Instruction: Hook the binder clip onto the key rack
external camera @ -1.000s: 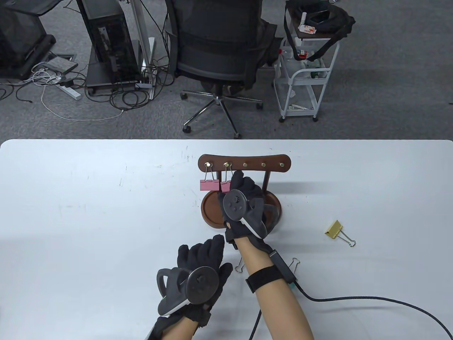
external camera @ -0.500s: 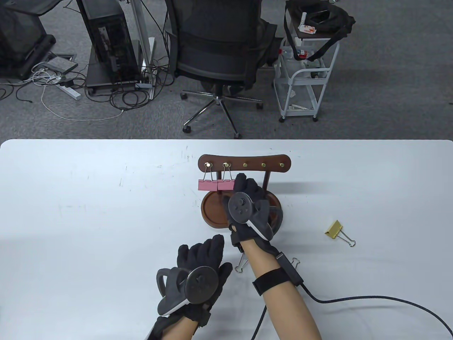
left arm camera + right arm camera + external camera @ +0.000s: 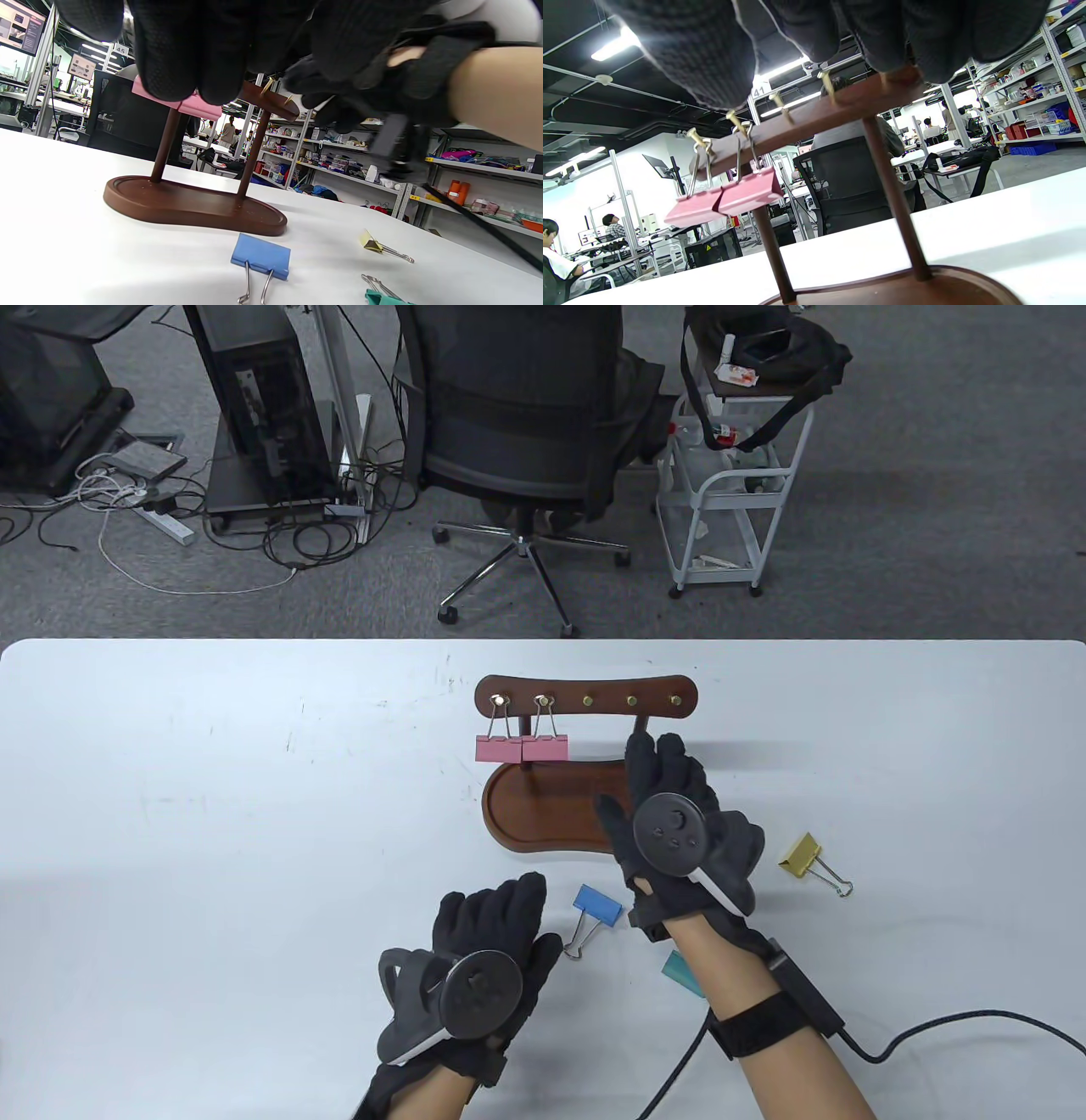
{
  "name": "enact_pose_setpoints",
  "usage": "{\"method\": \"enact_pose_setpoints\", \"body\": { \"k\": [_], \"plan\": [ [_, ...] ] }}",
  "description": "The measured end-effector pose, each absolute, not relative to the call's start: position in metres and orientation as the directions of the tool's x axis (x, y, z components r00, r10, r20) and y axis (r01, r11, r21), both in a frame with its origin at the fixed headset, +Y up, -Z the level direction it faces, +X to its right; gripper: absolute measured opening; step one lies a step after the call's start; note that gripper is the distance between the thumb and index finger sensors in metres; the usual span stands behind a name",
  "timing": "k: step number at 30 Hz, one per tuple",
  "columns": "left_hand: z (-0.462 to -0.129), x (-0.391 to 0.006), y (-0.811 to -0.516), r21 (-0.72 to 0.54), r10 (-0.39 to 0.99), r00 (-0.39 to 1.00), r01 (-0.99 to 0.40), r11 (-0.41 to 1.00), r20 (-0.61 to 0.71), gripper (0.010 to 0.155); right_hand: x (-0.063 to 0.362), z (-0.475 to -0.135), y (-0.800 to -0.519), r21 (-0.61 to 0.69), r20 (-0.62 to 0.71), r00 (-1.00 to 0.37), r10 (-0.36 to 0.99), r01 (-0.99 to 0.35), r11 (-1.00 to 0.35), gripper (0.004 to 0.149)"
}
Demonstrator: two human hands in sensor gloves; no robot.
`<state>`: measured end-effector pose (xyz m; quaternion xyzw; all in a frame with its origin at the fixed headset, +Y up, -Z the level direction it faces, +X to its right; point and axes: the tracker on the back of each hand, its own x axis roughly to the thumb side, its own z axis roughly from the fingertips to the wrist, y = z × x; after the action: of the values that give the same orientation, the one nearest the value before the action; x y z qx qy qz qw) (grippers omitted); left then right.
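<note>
Rack: the dark brown wooden key rack (image 3: 585, 700), a curved bar with five small brass hooks on two thin posts over a smooth oval tray base (image 3: 543, 814), stood at the table's centre.
Hung clips: two pink metal binder clips (image 3: 521, 748) hung side by side by their wire handles from the two hooks at the bar's 9 o'clock end, bodies touching.
Loose clips: a blue metal binder clip (image 3: 597, 903) lay at the base's 6 o'clock; a teal binder clip (image 3: 684, 973) lay partly hidden under the right wrist; a gold binder clip (image 3: 801, 853) lay at the base's 3 o'clock.
Right hand: the black knit-gloved right hand (image 3: 679, 823) hovered over the base's 3 o'clock end, fingers loosely extended, holding nothing.
Left hand: the gloved left hand (image 3: 484, 950) rested flat at the blue clip's 8 o'clock, fingers relaxed, empty.
Table: the matte white table (image 3: 212, 831) showed faint scuffs.
</note>
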<state>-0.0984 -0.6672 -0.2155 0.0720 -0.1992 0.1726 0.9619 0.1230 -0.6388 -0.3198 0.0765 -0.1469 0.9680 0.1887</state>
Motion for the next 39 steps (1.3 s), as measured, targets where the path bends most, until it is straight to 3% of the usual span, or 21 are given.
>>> {"method": "enact_pose_setpoints", "body": {
  "k": [10, 20, 39],
  "plan": [
    [-0.213, -0.098, -0.668, 0.076, 0.3, 0.859, -0.361, 0.929, 0.414, 0.071, 0.178, -0.261, -0.637, -0.298, 0.184, -0.92, 0.347, -0.389, -0.872, 0.082],
    [-0.211, -0.096, -0.669, 0.091, 0.283, 0.861, -0.351, 0.932, 0.422, 0.072, 0.19, -0.217, -0.659, -0.282, 0.148, -0.921, 0.36, -0.388, -0.877, 0.085],
    [-0.215, -0.091, -0.679, 0.11, 0.24, 0.895, -0.3, 0.948, 0.375, 0.076, 0.2, -0.201, -0.668, -0.299, 0.114, -0.902, 0.417, -0.432, -0.851, 0.082]
  ]
}}
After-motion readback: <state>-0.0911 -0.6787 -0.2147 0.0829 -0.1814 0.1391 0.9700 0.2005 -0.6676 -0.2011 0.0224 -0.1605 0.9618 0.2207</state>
